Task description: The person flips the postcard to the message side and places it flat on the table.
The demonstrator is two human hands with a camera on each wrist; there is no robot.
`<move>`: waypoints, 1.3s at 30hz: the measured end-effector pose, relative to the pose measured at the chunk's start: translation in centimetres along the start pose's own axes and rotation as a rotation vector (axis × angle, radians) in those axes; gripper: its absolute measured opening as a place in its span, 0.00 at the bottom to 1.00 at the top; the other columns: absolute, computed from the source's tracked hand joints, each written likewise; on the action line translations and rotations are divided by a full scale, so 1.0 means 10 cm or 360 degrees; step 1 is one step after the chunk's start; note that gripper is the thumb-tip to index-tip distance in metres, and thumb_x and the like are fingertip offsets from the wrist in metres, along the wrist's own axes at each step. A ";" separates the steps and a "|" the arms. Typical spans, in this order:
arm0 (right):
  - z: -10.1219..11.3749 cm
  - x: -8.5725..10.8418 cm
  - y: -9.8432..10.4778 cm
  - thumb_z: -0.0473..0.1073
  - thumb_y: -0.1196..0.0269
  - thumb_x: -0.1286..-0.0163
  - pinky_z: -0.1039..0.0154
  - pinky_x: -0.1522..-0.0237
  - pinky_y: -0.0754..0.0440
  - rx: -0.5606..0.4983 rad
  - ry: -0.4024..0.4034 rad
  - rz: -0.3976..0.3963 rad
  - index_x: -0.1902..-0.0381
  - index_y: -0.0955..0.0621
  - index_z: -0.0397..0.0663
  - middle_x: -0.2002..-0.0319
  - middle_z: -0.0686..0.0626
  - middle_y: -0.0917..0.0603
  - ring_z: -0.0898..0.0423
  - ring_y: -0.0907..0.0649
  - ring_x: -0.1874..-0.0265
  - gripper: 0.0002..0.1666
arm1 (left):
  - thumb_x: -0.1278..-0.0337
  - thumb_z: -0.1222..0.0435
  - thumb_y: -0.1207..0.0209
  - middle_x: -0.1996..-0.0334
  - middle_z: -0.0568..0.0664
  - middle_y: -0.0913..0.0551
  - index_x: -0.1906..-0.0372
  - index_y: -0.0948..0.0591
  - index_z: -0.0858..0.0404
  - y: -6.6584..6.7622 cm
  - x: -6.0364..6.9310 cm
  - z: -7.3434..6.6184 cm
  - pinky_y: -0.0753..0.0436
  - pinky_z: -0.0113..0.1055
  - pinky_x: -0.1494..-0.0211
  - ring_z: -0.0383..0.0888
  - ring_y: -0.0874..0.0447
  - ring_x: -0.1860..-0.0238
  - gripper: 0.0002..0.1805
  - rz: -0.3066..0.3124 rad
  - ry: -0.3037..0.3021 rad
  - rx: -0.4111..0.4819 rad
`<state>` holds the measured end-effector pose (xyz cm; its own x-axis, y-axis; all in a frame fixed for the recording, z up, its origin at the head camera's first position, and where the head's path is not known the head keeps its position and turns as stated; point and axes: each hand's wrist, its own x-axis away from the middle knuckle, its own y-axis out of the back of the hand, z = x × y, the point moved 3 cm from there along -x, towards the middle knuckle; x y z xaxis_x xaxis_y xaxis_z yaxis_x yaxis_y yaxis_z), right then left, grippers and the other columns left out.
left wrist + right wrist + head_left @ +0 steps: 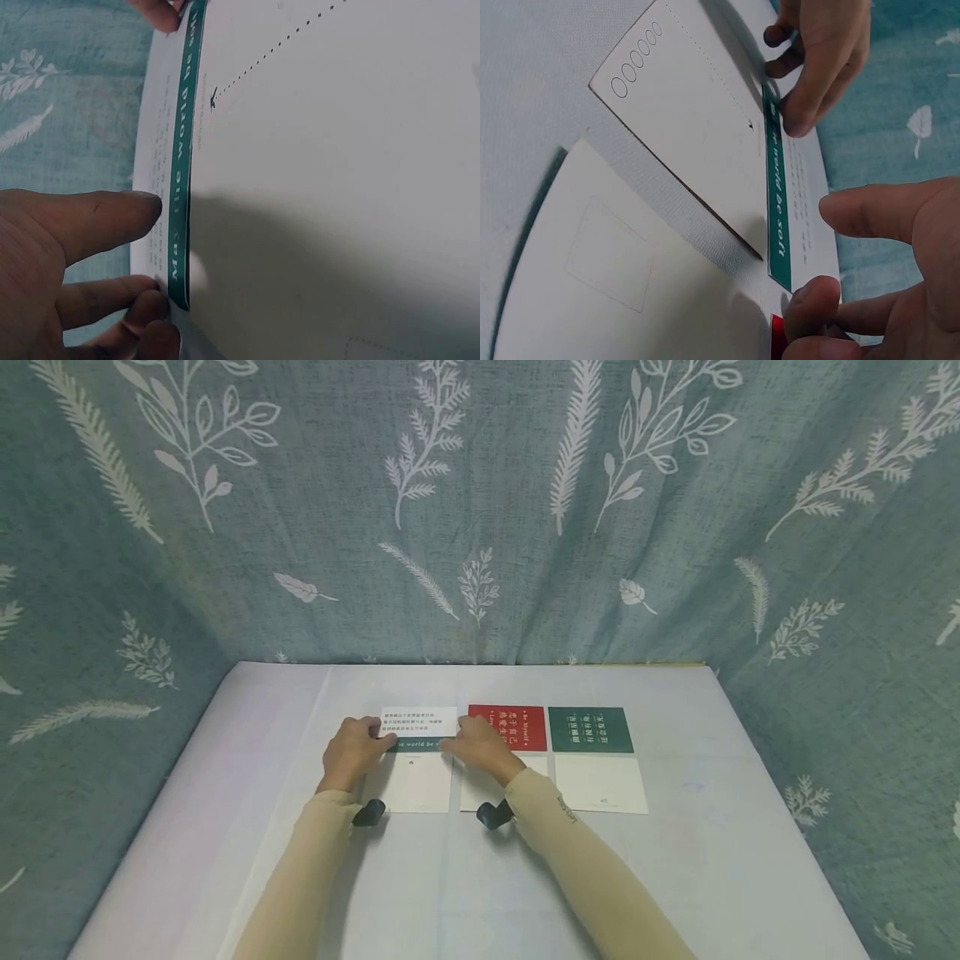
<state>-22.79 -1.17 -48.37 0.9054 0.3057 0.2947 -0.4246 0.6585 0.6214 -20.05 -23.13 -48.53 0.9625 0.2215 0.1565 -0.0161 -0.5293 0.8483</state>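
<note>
A white card with a green strip [418, 722] lies at the far left of the card group, its printed strip [180, 165] reading "world be soft". My left hand [351, 753] grips its left side, thumb by the strip and fingers at the far corner. At the opposite side my right hand [486, 748] holds it the same way, with thumb and fingers [814, 300] around that edge. Directly below the strip, on the near side, is a blank-looking white card [414, 787], which bears a dotted line and ovals in the right wrist view.
To the right are a red card [534, 727] and a dark green card [592, 739], both with white lettering. Nearer me lie two more white cards, one [474, 792] partly under my right forearm, the other [600, 783] farther right. A patterned curtain [480, 510] hangs behind the table.
</note>
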 end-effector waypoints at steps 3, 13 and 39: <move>0.01 0.00 0.00 0.52 0.35 0.34 0.61 0.68 0.27 -0.0001 0.0004 0.0007 0.51 0.19 0.45 0.68 0.51 0.19 0.55 0.23 0.69 0.21 | 0.37 0.53 0.36 0.45 0.67 0.23 0.35 0.24 0.70 0.00 0.00 0.00 0.21 0.55 0.48 0.62 0.20 0.48 0.33 -0.0015 0.0007 -0.0002; 0.00 0.01 0.01 0.54 0.36 0.34 0.54 0.51 0.21 0.0047 0.0003 0.0043 0.34 0.27 0.35 0.52 0.44 0.17 0.51 0.21 0.58 0.38 | 0.38 0.53 0.36 0.45 0.66 0.23 0.34 0.24 0.70 -0.04 0.00 -0.04 0.22 0.56 0.46 0.62 0.21 0.47 0.33 -0.0009 0.0006 0.0032; -0.07 0.02 0.04 0.55 0.37 0.32 0.46 0.33 0.30 -0.0131 -0.0063 0.0019 0.26 0.32 0.40 0.32 0.40 0.25 0.46 0.24 0.39 0.43 | 0.30 0.57 0.43 0.50 0.61 0.16 0.33 0.24 0.60 -0.02 0.00 -0.02 0.20 0.50 0.50 0.57 0.17 0.51 0.24 -0.0199 0.0066 0.0447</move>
<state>-22.82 -0.38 -48.57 0.8988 0.2876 0.3308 -0.4319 0.7096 0.5567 -20.08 -22.80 -48.59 0.9404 0.3291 0.0851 0.1826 -0.7002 0.6902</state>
